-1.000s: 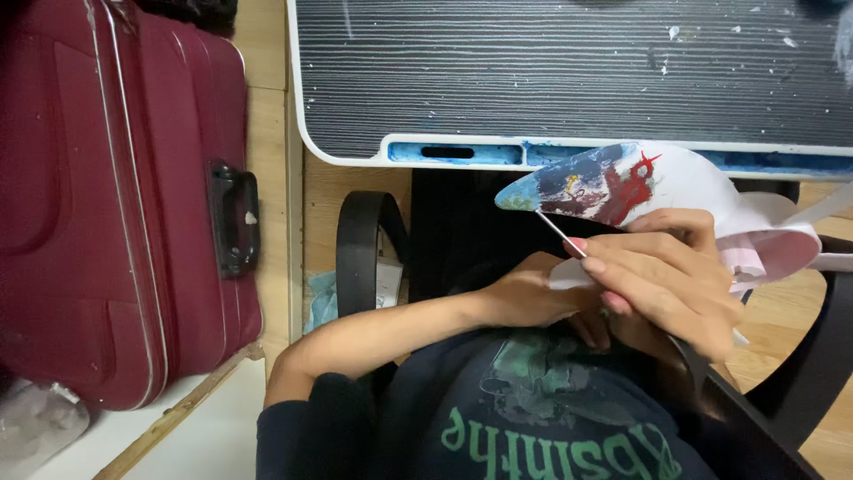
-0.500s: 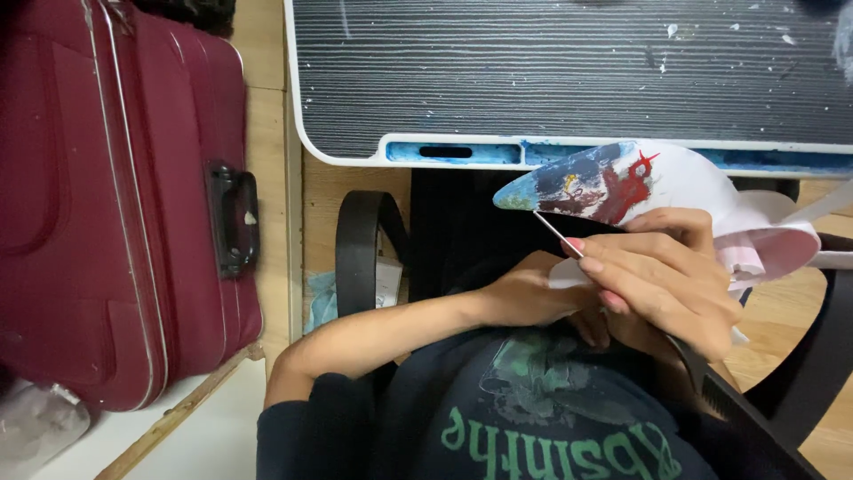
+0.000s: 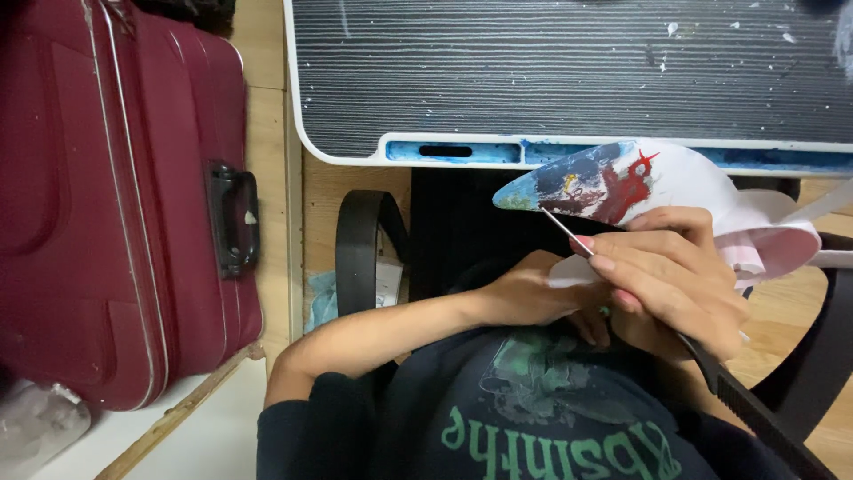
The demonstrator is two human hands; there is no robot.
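My right hand (image 3: 666,280) pinches a thin brush (image 3: 569,233) with a dark handle (image 3: 755,413) that runs off to the lower right. The brush tip touches the underside of a white shell-shaped model (image 3: 684,178), near its pointed end, which is painted blue, dark grey and red (image 3: 586,188). My left hand (image 3: 533,293) reaches in from the left over my lap and grips a white lower part of the model (image 3: 569,271); its fingers are partly hidden behind my right hand.
A dark striped desk top (image 3: 569,71) with a white rim and paint-smeared blue edge (image 3: 453,151) lies ahead. A maroon suitcase (image 3: 115,196) stands at the left on the wooden floor. Black chair armrests (image 3: 355,240) flank my lap.
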